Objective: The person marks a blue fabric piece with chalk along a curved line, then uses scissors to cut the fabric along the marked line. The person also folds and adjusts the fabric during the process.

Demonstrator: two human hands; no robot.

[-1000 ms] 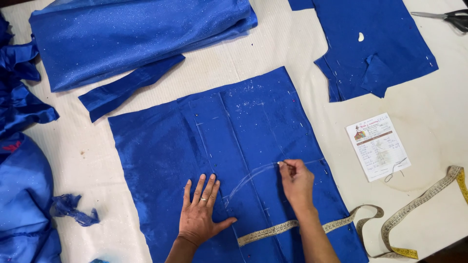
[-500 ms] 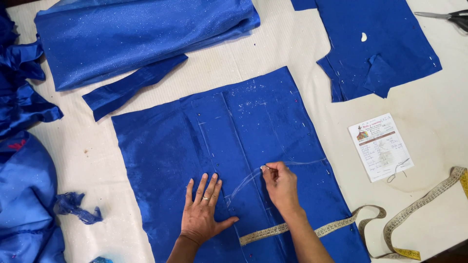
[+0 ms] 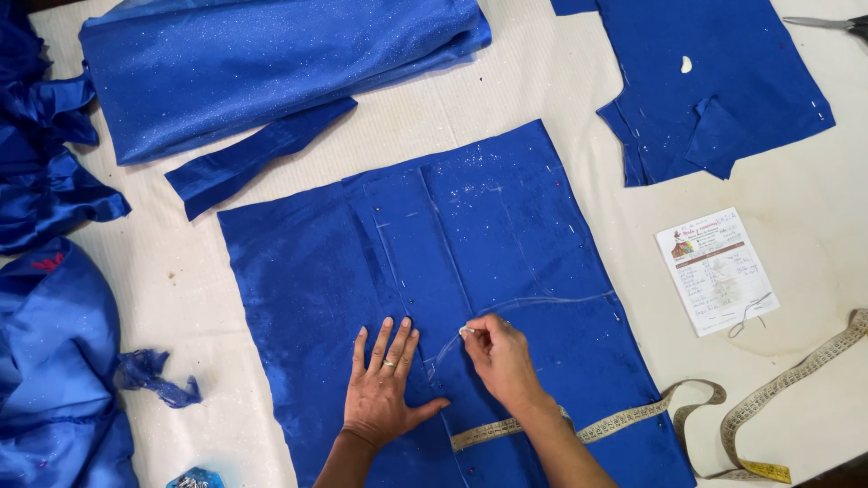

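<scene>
Right hand (image 3: 502, 360) pinching chalk (image 3: 465, 332), moved leftward along curve; left hand (image 3: 387, 387) stays spread on blue fabric (image 3: 298, 298).

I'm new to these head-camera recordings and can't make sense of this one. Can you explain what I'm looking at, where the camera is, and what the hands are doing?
There is no machine here: a person works with two bare hands, and the single camera sits on their head, looking down at a pale table.

In the middle lies a flat piece of blue fabric with faint pale lines drawn on it. The left hand lies flat on the cloth with its fingers spread. The right hand pinches a small white piece, probably chalk, with its tip on a curved line.

A tape measure runs under the right forearm and coils off to the right. Around it are a folded glittery blue cloth, a blue strip, a cut blue piece, a printed paper slip, scissors at the top right corner, and more blue fabric heaped at the left.
</scene>
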